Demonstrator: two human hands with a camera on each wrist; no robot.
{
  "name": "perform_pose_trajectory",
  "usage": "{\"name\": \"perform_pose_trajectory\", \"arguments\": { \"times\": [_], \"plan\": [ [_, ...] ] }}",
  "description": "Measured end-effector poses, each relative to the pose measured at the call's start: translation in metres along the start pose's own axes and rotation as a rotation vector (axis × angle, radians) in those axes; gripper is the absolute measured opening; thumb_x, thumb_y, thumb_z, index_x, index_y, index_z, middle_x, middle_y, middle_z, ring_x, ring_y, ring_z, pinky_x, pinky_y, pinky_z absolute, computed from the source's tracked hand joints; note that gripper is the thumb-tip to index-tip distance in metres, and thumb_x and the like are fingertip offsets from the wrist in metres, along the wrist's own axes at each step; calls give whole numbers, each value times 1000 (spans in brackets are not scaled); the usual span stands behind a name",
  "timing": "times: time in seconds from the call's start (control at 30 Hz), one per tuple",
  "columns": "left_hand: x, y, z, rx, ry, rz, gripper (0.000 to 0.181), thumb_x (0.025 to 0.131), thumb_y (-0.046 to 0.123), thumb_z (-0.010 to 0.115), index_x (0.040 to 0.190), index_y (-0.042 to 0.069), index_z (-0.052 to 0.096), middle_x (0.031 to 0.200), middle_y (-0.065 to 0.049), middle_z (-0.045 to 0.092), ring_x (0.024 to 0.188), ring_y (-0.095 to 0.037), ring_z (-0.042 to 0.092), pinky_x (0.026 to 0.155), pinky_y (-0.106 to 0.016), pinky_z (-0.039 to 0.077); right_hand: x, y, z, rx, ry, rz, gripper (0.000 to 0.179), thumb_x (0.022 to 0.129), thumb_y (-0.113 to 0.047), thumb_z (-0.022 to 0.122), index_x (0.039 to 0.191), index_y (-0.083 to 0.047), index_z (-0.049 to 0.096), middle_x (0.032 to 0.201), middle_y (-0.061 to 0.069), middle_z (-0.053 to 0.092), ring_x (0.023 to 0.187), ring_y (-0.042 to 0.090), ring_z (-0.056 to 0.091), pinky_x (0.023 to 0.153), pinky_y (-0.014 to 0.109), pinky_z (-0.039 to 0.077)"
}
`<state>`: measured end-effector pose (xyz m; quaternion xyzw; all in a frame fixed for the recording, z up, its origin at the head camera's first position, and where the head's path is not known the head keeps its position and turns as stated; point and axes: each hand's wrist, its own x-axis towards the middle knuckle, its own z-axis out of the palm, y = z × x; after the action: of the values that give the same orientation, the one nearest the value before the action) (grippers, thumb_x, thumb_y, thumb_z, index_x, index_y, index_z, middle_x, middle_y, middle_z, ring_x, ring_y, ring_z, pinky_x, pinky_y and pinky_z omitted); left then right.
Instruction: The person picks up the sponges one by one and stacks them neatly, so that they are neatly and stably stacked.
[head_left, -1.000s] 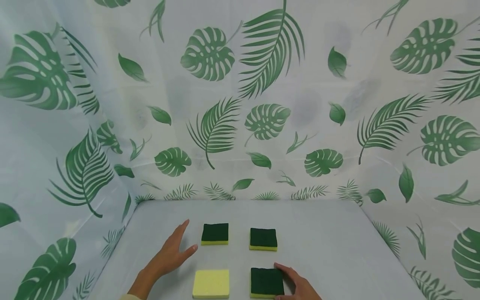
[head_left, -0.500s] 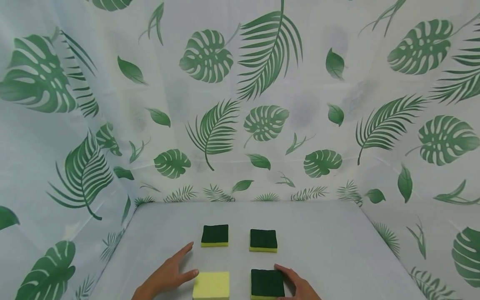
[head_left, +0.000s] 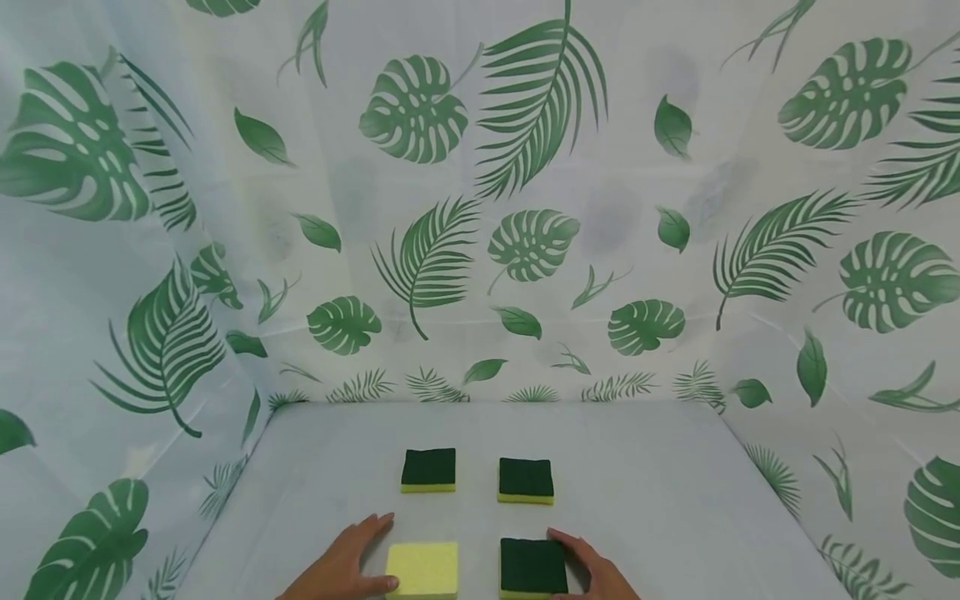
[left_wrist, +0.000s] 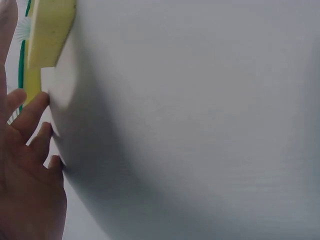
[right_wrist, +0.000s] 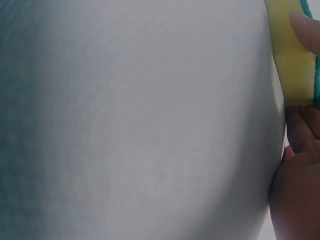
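One yellow-topped sponge (head_left: 422, 570) and three with dark green scouring faces up, the far-left sponge (head_left: 428, 468), the far-right sponge (head_left: 525, 479) and the near-right sponge (head_left: 533, 567), are set in two rows on the pale tabletop (head_left: 637, 467). Two hands are seen. By the right hand (head_left: 602, 573), the near-right sponge is gripped at its right side between thumb and fingers. The left hand (head_left: 339, 563) is held loosely spread just left of the yellow-topped sponge, its thumb tip overlapping the left edge; whether that thumb is pressed there cannot be told.
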<state>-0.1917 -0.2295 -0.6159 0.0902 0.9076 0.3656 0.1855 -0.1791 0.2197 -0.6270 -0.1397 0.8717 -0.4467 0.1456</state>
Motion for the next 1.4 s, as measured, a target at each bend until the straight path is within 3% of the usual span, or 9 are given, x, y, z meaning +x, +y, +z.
{"name": "perform_pose_trajectory", "arguments": {
  "times": [0.13, 0.23, 0.4, 0.63, 1.07, 1.4],
  "plan": [
    [-2, -9, 3, 4, -11, 81, 97, 90, 56, 82, 162, 4, 43, 164, -32, 37, 149, -64, 26, 113, -84, 19, -1, -2, 2, 26, 4, 20, 89, 90, -46, 87, 159, -4, 47, 158, 21, 51, 143, 49, 45, 113, 75, 34],
    [-1, -13, 8, 14, -7, 141, 99, 90, 55, 82, 163, 1, 41, 165, -28, 39, 152, -59, 27, 117, -80, 13, -2, -2, 2, 33, 5, 30, 89, 90, -46, 87, 159, -5, 47, 158, 22, 50, 144, 52, 43, 113, 76, 33],
    [1, -17, 16, 83, 24, 161, 101, 87, 66, 79, 163, 9, 44, 165, -13, 45, 154, -50, 30, 121, -75, 12, -2, -1, 0, 9, -2, 5, 89, 91, -45, 86, 159, -4, 47, 158, 22, 50, 143, 52, 44, 112, 76, 34],
    [9, -22, 24, 167, 75, 212, 92, 86, 73, 75, 155, 16, 55, 164, -15, 47, 153, -51, 32, 119, -77, 16, -1, -2, -2, 14, -1, 11, 88, 91, -45, 85, 159, -4, 46, 159, 23, 49, 143, 53, 44, 111, 79, 33],
    [5, -21, 26, 139, 101, 231, 83, 87, 68, 78, 149, 16, 62, 162, -16, 50, 152, -55, 32, 117, -79, 15, -3, -2, 1, 36, 1, 23, 87, 91, -43, 85, 159, -3, 47, 159, 26, 48, 145, 56, 41, 109, 83, 28],
    [1, -6, 22, 68, 66, 116, 98, 84, 68, 81, 156, 7, 54, 157, -16, 54, 152, -55, 30, 120, -77, 11, -3, -6, 1, 47, 10, 55, 89, 91, -44, 86, 160, -6, 47, 160, 23, 48, 145, 54, 40, 111, 82, 27]
  ]
}}
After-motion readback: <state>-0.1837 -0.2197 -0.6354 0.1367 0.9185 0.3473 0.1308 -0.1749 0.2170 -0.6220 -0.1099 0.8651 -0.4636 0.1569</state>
